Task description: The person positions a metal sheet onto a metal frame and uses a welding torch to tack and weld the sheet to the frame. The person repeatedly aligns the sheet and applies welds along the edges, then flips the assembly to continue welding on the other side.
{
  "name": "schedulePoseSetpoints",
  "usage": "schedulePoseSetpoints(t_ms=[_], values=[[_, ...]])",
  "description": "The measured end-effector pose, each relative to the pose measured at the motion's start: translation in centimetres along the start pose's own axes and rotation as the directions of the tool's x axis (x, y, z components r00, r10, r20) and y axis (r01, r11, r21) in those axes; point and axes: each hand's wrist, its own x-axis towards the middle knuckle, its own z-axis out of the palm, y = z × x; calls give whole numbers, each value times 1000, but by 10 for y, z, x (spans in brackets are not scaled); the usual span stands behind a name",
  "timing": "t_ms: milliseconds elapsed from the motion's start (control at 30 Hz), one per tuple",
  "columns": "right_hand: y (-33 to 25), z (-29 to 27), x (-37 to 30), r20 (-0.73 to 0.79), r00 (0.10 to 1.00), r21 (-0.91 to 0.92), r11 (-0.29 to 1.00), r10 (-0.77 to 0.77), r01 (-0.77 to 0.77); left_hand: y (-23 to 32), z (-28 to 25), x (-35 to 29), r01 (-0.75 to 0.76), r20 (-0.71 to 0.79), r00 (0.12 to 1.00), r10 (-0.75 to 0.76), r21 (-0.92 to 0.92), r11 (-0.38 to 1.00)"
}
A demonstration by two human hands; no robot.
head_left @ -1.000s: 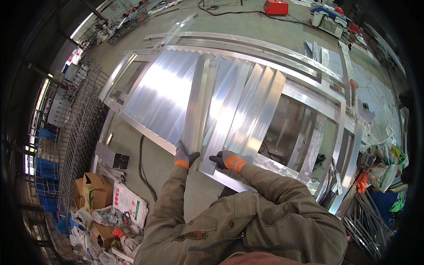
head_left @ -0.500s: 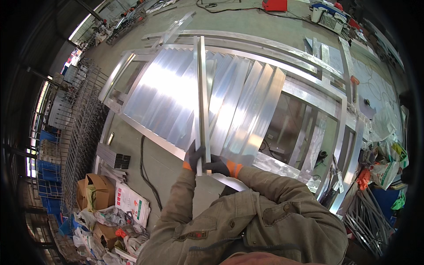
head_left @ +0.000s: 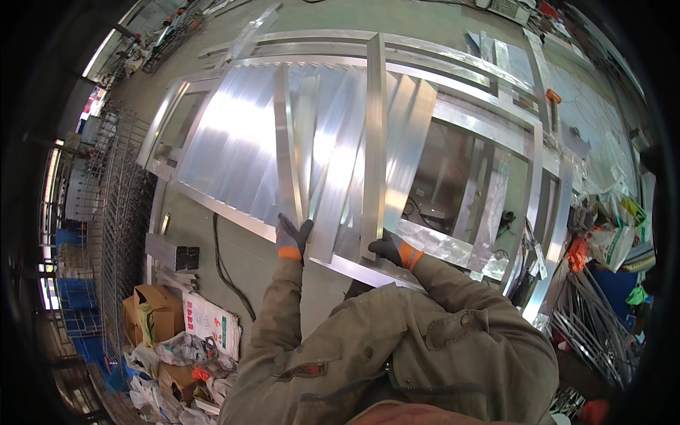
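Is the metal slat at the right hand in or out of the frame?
Out: the slat in the right hand overlaps the far rail of the frame. Whether it touches, cannot tell.

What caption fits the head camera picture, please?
Gloved left hand and right hand at near ends of two shiny metal slats.

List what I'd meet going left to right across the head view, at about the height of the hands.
Wire racks, stacked metal tubes, black cable, left hand, metal slat between the hands, right hand, orange plastic bag, white plastic bag.
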Motion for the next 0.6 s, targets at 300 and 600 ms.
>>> schedulePoseSetpoints(t_ms=[300, 600], values=[[9, -21, -77, 42, 988, 192, 969, 148, -153, 3, 27, 5, 172, -224, 968, -114, 258, 951], [25, -29, -129, 52, 998, 223, 975, -20, 8, 2, 10, 15, 32, -217, 974, 68, 425, 905]])
